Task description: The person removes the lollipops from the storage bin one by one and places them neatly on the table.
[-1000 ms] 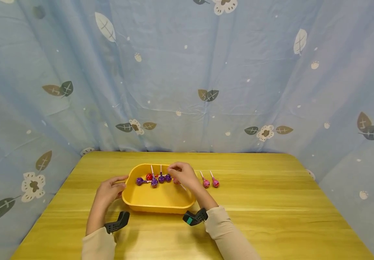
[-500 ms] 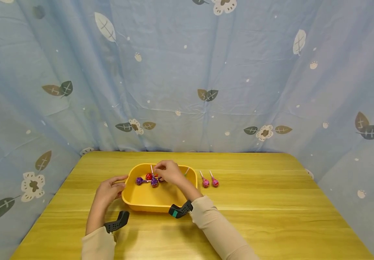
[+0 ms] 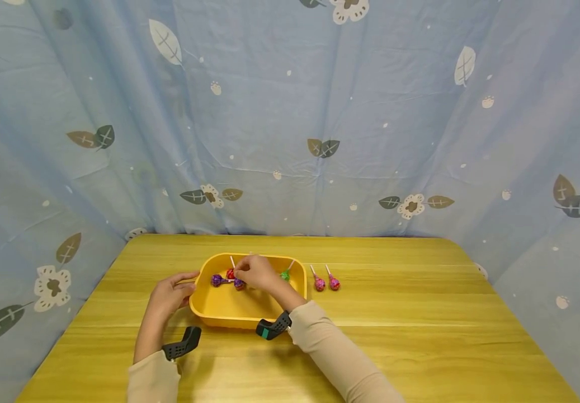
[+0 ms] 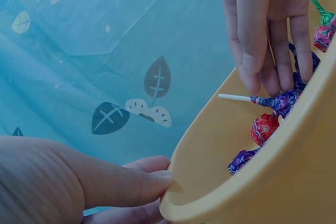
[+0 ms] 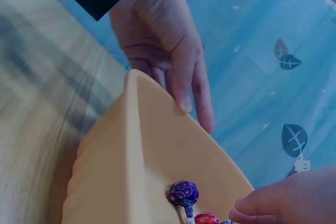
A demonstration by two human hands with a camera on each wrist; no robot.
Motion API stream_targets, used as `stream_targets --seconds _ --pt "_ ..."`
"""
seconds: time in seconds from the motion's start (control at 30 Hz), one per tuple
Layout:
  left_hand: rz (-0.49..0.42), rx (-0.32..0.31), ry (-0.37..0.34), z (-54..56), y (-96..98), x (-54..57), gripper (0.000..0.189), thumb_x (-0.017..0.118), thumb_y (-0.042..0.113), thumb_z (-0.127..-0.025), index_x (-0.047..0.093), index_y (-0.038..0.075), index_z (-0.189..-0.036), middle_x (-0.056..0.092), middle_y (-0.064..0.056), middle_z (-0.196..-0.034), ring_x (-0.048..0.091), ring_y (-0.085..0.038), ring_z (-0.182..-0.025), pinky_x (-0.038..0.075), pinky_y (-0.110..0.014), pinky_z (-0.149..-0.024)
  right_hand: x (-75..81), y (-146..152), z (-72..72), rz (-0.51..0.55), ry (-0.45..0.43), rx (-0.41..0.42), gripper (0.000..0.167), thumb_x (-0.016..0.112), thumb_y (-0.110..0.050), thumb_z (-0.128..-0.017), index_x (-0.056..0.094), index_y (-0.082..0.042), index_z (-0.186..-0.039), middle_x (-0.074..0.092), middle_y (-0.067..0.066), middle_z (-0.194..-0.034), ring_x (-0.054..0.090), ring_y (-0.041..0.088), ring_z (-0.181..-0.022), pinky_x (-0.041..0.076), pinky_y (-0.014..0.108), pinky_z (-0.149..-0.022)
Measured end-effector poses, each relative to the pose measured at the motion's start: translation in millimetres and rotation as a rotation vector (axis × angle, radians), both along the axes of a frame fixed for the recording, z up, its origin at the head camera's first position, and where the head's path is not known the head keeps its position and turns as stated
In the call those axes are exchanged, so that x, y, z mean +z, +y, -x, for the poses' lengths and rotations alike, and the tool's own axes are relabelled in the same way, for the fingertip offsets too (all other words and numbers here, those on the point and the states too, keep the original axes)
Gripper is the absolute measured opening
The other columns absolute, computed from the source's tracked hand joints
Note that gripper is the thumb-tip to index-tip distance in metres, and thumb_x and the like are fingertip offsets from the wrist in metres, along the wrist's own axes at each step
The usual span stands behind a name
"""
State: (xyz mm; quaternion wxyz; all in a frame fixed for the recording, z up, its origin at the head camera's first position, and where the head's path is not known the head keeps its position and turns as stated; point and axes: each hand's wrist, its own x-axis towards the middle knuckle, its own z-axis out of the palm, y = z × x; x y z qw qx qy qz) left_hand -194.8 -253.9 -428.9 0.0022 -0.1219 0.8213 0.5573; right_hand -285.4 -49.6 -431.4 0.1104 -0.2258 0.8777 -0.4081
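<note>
Several wrapped lollipops lie in a yellow plastic bin (image 3: 246, 323). My left hand (image 3: 168, 295) grips the bin's left rim, thumb and fingers on either side of the wall in the left wrist view. My right hand (image 3: 258, 272) reaches over the bin, its fingers pointing down with the tips right at a purple lollipop (image 4: 283, 102) whose white stick points toward the far wall. Beside it are a red lollipop (image 4: 264, 128) and another purple lollipop (image 3: 216, 280). Farther right sit a green lollipop (image 3: 285, 276) and a pink lollipop (image 4: 324, 36). More purple ones are partly hidden behind my right fingers.
Two pink lollipops, one (image 3: 319, 284) next to the other (image 3: 334, 284), lie on the wooden table (image 3: 420, 313) to the right of the bin. A blue patterned curtain (image 3: 279, 123) hangs behind and along both sides of the table.
My right hand has moved left across the bin, from the pink and green lollipops to a purple one, uncovering the green. That purple lollipop's stick leans slightly more left. My left hand has stayed put.
</note>
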Motion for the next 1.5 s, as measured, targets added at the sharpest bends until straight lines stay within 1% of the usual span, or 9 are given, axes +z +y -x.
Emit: stream_targets --seconds 0.2,0.37,0.47,0.6,0.7,0.93,1.1,1.27,1.5 --pt "-0.007 0.000 -0.005 0.2 0.2 2.3 0.041 0.056 0.008 -0.097 0.052 -0.004 -0.136 0.060 -0.027 -0.123 0.063 -0.033 -0.103 0.056 -0.030 -0.073 -6.2 -7 -0.9 0.014 -0.030 0.012 0.012 0.063 -0.012 -0.094 0.073 -0.004 -0.097 0.068 0.001 -0.080 0.065 0.014 -0.069 0.050 0.023 -0.057" --pt "-0.009 0.007 -0.009 0.0 0.9 2.3 0.040 0.056 0.007 -0.097 0.052 -0.004 -0.136 0.060 -0.027 -0.122 0.063 -0.032 -0.102 0.056 -0.029 -0.072 -7.8 -11 -3.8 -0.003 -0.027 0.028 0.008 0.066 -0.007 -0.092 0.074 -0.003 -0.090 0.068 0.000 -0.073 0.065 0.012 -0.063 0.051 0.020 -0.060" --pt "-0.013 0.022 -0.014 0.6 1.6 2.2 0.040 0.056 0.007 -0.097 0.054 -0.003 -0.135 0.061 -0.026 -0.122 0.064 -0.030 -0.100 0.056 -0.029 -0.072 -7.2 -11 -6.1 -0.043 0.007 0.044 0.007 0.068 -0.005 -0.090 0.074 -0.003 -0.089 0.069 -0.001 -0.072 0.064 0.009 -0.064 0.051 0.019 -0.064" --pt "-0.010 0.021 -0.016 0.7 1.9 3.5 0.039 0.056 0.007 -0.097 0.053 -0.003 -0.135 0.061 -0.026 -0.122 0.064 -0.030 -0.101 0.056 -0.029 -0.072 -8.3 -13 -6.9 -0.138 0.095 0.064 0.005 0.073 -0.009 -0.086 0.076 -0.008 -0.091 0.068 -0.006 -0.077 0.060 0.007 -0.073 0.049 0.019 -0.070" --pt "-0.008 0.008 -0.012 0.4 1.7 4.8 0.040 0.056 0.007 -0.097 0.053 -0.004 -0.135 0.060 -0.027 -0.122 0.062 -0.033 -0.103 0.056 -0.028 -0.072 -9.7 -16 -7.2 -0.191 0.133 0.075 0.008 0.076 -0.012 -0.084 0.075 -0.012 -0.092 0.068 -0.007 -0.081 0.060 0.008 -0.078 0.048 0.020 -0.073" --pt "-0.002 0.004 -0.013 0.2 1.4 5.6 0.040 0.057 0.007 -0.097 0.053 -0.004 -0.135 0.060 -0.027 -0.122 0.063 -0.031 -0.101 0.056 -0.029 -0.071 -8.5 -21 -13.8 -0.305 0.191 0.079 0.012 0.078 -0.021 -0.083 0.073 -0.018 -0.094 0.065 -0.009 -0.085 0.058 0.009 -0.081 0.048 0.022 -0.073" --pt "0.001 0.000 -0.005 0.3 1.2 4.3 0.040 0.057 0.007 -0.097 0.053 -0.005 -0.135 0.061 -0.027 -0.121 0.063 -0.032 -0.102 0.056 -0.029 -0.071 -8.0 -21 -17.3 -0.335 0.218 0.076 0.013 0.078 -0.023 -0.083 0.073 -0.019 -0.095 0.062 -0.010 -0.081 0.056 0.008 -0.076 0.046 0.022 -0.068" --pt "-0.005 -0.007 0.002 -0.5 1.5 4.7 0.040 0.056 0.007 -0.097 0.052 -0.005 -0.135 0.060 -0.028 -0.122 0.062 -0.035 -0.103 0.056 -0.029 -0.071 -8.7 -20 -15.7 -0.326 0.213 0.078 0.012 0.079 -0.022 -0.082 0.073 -0.019 -0.093 0.061 -0.011 -0.078 0.055 0.008 -0.073 0.046 0.021 -0.066" --pt "-0.015 -0.010 0.002 -1.5 1.8 3.7 0.041 0.055 0.007 -0.098 0.051 -0.006 -0.136 0.059 -0.029 -0.123 0.063 -0.035 -0.102 0.056 -0.030 -0.072 -7.1 -11 -10.6 -0.194 0.144 0.091 0.010 0.078 -0.010 -0.081 0.076 -0.009 -0.091 0.070 -0.005 -0.083 0.060 0.008 -0.079 0.047 0.018 -0.072"
